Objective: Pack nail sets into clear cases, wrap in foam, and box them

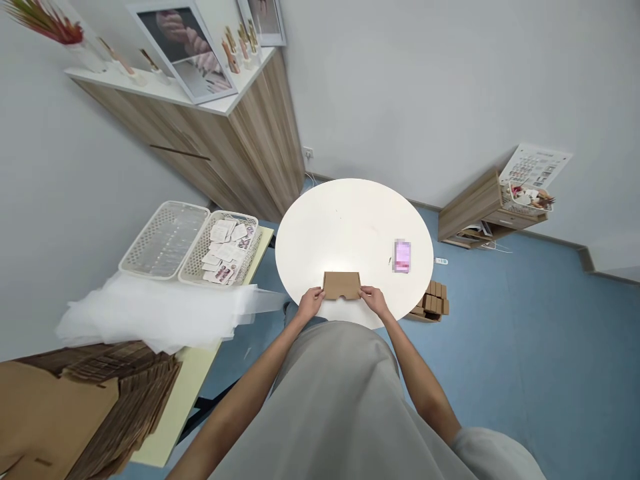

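A small brown cardboard box [341, 285] lies on the near part of the round white table [345, 220], its lid down and a notch showing in the near edge. My left hand [311, 303] grips its left end, fingers closed on the side. At the opposite end, my right hand [374, 299] pinches the right side in the same way. The box's contents are hidden. To the right on the tabletop lies a phone-like rectangle with a pinkish, pixelated face [402, 257].
Left, a side table [200, 373] bears white baskets [220, 248] with printed cards, white translucent sheets [160, 310] and stacked flat cardboard [100, 413]. A carton of small brown boxes [431, 301] stands on the floor at right. A wooden cabinet [265, 133] and small shelf [475, 207] stand behind.
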Action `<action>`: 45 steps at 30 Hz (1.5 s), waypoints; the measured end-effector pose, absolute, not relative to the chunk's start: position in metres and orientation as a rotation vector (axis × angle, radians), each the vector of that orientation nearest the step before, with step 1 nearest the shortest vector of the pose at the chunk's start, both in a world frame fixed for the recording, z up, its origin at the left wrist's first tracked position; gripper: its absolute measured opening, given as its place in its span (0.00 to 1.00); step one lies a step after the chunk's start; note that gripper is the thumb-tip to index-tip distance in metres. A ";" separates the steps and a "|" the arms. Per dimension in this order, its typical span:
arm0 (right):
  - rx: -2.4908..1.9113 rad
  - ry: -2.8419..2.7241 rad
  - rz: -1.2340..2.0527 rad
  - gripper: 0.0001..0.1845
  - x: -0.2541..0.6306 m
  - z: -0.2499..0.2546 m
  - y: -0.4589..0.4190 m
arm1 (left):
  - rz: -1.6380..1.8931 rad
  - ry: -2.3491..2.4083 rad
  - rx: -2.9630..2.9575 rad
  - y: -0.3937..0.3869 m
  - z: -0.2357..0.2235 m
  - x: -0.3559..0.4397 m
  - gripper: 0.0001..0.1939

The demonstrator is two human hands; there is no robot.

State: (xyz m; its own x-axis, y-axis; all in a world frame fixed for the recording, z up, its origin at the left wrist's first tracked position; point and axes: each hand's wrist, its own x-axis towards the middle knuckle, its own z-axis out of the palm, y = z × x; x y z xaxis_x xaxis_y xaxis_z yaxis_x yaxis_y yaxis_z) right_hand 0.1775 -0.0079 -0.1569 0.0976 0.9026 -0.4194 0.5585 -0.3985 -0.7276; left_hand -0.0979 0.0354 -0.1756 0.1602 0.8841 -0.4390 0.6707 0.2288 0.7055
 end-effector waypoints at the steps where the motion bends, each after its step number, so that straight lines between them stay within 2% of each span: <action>1: -1.935 -1.362 1.222 0.17 0.180 -0.155 -0.011 | 0.342 1.560 1.483 0.035 -0.175 -0.100 0.16; 9: -1.791 -1.100 1.269 0.27 0.182 -0.160 -0.008 | 0.551 1.522 1.179 0.046 -0.179 -0.100 0.16; 15: -1.718 -1.050 1.262 0.35 0.179 -0.173 -0.006 | 0.625 1.424 1.172 0.054 -0.188 -0.104 0.24; 23: -1.691 -1.101 1.167 0.36 0.170 -0.185 -0.014 | 0.672 1.415 1.299 0.047 -0.199 -0.107 0.24; 36: -1.730 -1.069 1.183 0.32 0.174 -0.193 -0.001 | 0.658 1.345 1.149 0.061 -0.197 -0.105 0.24; 42: -1.698 -1.020 1.184 0.26 0.171 -0.184 0.001 | 0.632 1.440 1.124 0.060 -0.190 -0.098 0.19; 45: -1.655 -0.954 1.147 0.28 0.168 -0.182 -0.007 | 0.633 1.486 1.126 0.055 -0.189 -0.093 0.22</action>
State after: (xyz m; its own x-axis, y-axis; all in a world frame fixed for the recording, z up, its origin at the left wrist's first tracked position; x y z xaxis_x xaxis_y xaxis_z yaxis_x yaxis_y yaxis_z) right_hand 0.1683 -0.0071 -0.1823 0.2779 0.9198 -0.2772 0.1048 -0.3159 -0.9430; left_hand -0.0929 0.0550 -0.1892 0.0659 0.8952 -0.4408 0.3030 0.4029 0.8636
